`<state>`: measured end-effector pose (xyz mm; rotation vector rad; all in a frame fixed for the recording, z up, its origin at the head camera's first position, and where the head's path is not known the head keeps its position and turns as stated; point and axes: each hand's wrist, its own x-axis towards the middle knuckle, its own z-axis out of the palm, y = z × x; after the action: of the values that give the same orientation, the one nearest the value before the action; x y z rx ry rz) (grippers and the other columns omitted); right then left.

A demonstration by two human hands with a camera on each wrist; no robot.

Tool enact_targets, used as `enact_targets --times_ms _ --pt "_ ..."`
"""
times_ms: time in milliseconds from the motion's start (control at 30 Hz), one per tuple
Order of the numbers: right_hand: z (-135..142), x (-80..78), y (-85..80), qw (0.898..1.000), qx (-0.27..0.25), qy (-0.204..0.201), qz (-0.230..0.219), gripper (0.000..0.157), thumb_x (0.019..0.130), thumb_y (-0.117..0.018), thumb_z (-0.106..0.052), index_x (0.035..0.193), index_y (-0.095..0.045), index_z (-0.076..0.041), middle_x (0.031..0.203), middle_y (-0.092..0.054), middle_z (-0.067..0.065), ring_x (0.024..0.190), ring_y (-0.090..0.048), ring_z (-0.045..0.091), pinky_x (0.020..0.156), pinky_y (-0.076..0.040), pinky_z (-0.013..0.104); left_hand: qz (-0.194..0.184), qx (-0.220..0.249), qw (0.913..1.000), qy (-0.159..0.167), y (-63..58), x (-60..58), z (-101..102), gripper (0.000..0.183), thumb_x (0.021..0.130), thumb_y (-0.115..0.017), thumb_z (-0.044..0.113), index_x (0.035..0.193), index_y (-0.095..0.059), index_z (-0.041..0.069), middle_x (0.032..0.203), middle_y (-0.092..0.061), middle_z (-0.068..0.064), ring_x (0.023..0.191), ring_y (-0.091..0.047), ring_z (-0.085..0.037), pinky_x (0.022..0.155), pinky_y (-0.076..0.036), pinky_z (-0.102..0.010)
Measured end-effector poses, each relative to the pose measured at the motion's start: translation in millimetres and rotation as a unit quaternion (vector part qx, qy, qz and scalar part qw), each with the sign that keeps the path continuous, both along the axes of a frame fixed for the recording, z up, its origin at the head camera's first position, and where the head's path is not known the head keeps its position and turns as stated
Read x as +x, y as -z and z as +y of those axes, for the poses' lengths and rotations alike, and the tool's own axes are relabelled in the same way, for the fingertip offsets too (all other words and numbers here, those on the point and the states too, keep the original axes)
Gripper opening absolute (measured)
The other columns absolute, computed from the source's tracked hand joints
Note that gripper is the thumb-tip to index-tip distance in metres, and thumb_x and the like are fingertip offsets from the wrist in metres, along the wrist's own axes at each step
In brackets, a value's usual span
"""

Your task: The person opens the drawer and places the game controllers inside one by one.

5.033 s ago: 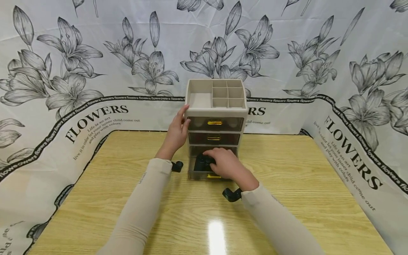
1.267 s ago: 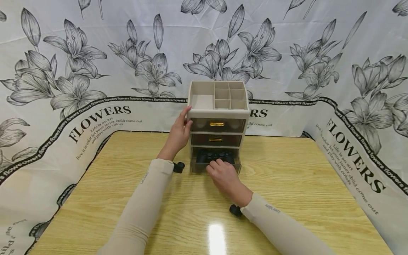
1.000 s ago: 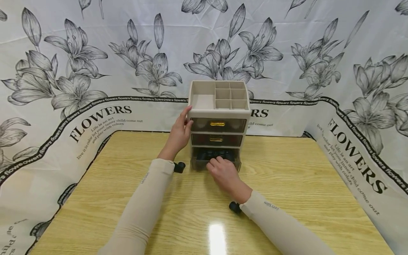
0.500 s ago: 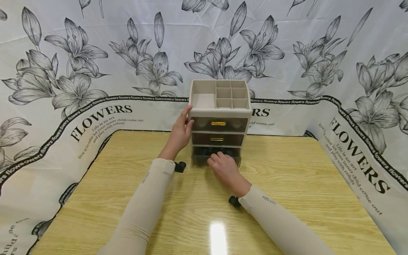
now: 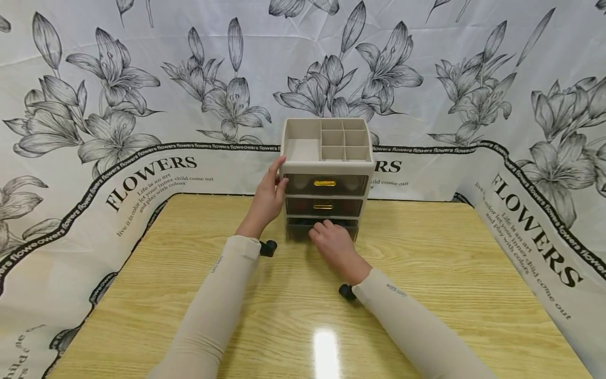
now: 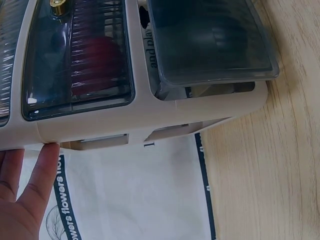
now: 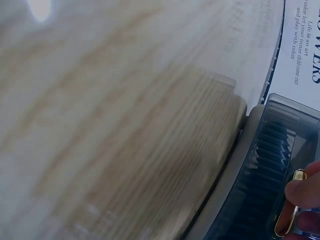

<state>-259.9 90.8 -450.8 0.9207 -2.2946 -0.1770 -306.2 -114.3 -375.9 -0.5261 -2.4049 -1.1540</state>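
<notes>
A white desktop drawer cabinet with smoky clear drawers stands at the back of the table. Its bottom drawer sticks out a little at the front. My right hand is at that drawer's front; in the right wrist view its thumb and fingers pinch the gold handle. The black game controller seen earlier in this drawer is now mostly hidden; only a dark shape shows through the front. My left hand rests against the cabinet's left side near the top, fingers fairly straight and touching the side edge.
Upper drawers with gold handles are pushed in; something red shows through the middle one. The cabinet's top has open compartments. A flower-printed cloth hangs behind and beside the wooden table.
My right hand, earlier at the black controller in the extended bottom drawer, has moved to the drawer's front, and the drawer has slid inward with it. My left hand has stayed at the cabinet's side.
</notes>
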Motion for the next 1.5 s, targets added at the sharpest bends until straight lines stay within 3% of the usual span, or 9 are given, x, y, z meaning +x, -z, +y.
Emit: enact_targets --times_ms 233,500,1100,1500 --pt "1 -4.5 -3.2 1.000 0.000 0.003 -0.008 0.012 0.086 -0.071 -0.002 0.093 -0.072 -0.012 0.090 -0.065 0.002 0.080 -0.060 0.022 0.059 -0.054 0.032 0.003 0.002 1.0000 -0.002 -1.0 -0.4 1 0.054 0.105 -0.040 0.024 0.154 -0.020 0.030 0.118 -0.056 -0.018 0.108 -0.060 -0.030 0.079 -0.052 -0.044" --pt "2 -10.3 -2.6 1.000 -0.002 0.008 -0.018 0.011 0.087 -0.070 -0.003 0.093 -0.072 -0.012 0.091 -0.066 0.004 0.080 -0.061 0.023 0.058 -0.055 0.033 0.010 0.000 1.0000 0.002 -1.5 0.5 2 0.054 0.105 -0.040 0.024 0.154 -0.019 0.030 0.126 -0.053 -0.018 0.109 -0.060 -0.031 0.080 -0.053 -0.045" --pt "1 -17.7 -1.2 0.999 -0.014 0.017 -0.033 0.015 0.087 -0.068 0.001 0.095 -0.071 -0.011 0.091 -0.065 0.004 0.081 -0.059 0.024 0.054 -0.053 0.036 0.018 0.001 0.9998 -0.001 0.2 0.5 3 0.053 0.105 -0.041 0.024 0.154 -0.021 0.028 0.113 -0.058 -0.017 0.104 -0.061 -0.030 0.079 -0.052 -0.045" --pt "1 -19.6 1.8 0.999 -0.037 -0.005 -0.006 0.011 0.087 -0.066 -0.001 0.088 -0.072 -0.009 0.084 -0.065 0.004 0.074 -0.059 0.023 0.054 -0.053 0.034 0.014 0.003 0.9999 -0.003 1.0 -0.8 2 0.054 0.105 -0.040 0.023 0.154 -0.020 0.029 0.112 -0.058 -0.018 0.104 -0.061 -0.030 0.078 -0.053 -0.044"
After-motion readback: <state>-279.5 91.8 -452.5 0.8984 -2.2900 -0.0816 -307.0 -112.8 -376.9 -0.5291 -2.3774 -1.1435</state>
